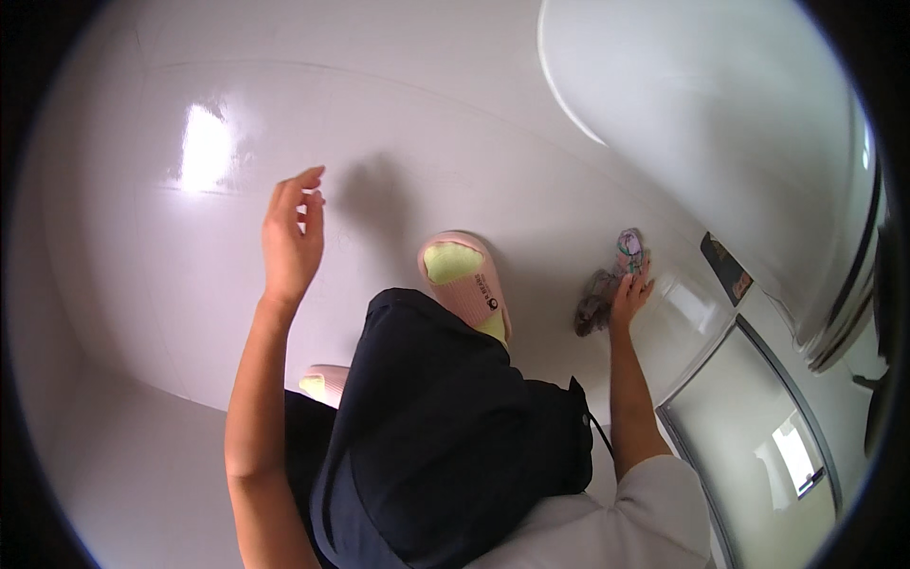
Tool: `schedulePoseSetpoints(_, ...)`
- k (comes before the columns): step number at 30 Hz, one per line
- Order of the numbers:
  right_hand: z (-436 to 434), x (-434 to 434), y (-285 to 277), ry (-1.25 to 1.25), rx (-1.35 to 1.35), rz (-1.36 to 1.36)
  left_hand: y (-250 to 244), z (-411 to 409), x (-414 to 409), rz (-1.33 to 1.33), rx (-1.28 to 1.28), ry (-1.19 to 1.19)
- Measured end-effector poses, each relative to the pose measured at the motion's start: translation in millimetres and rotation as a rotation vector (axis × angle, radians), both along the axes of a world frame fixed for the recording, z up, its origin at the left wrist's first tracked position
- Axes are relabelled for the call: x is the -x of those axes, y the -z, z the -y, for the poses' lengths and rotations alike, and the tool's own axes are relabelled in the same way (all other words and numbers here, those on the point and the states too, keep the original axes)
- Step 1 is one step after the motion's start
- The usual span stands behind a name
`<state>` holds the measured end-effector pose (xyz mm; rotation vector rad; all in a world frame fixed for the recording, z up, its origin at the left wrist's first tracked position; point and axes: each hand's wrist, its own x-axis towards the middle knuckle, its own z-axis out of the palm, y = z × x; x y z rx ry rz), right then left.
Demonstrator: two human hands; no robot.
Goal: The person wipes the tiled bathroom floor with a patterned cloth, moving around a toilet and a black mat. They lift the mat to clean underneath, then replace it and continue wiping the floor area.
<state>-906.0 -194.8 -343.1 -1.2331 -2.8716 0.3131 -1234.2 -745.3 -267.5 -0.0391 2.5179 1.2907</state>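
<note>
My left hand [293,238] is raised over the pale glossy floor, its fingers loosely curved and nothing in them. To the right, my right hand [630,295] has its fingers spread beside and partly over a crumpled bundle [629,249] with pinkish, green and clear parts. A dark crumpled bundle [593,313], seemingly in thin plastic, lies just left of that hand. Whether the fingers touch or hold either one cannot be told. Between my hands, a pink slide slipper [466,284] is on my foot in a yellow-green sock.
A large glossy white curved fixture [697,92] takes up the upper right. Below it are a dark printed piece [725,269] and a dark-framed glossy panel [753,419]. The other pink slipper [330,380] shows beside my dark-clothed knee.
</note>
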Motion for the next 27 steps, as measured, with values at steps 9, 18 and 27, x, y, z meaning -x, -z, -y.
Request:
schedulePoseSetpoints(9,102.5,89.4,50.3,-0.257,-0.400,-0.010,17.8,31.8,-53.2,0.200,0.034,-0.246)
schedulePoseSetpoints(18,343.1,318.8,7.1,-0.479,-0.044,-0.200,-17.8,-8.5,-25.4,0.025,-0.040,-0.102)
schedulePoseSetpoints(27,155.0,191.9,-3.2,-0.626,0.055,-0.202,-23.2,-7.0,-38.4,0.050,0.129,-0.119)
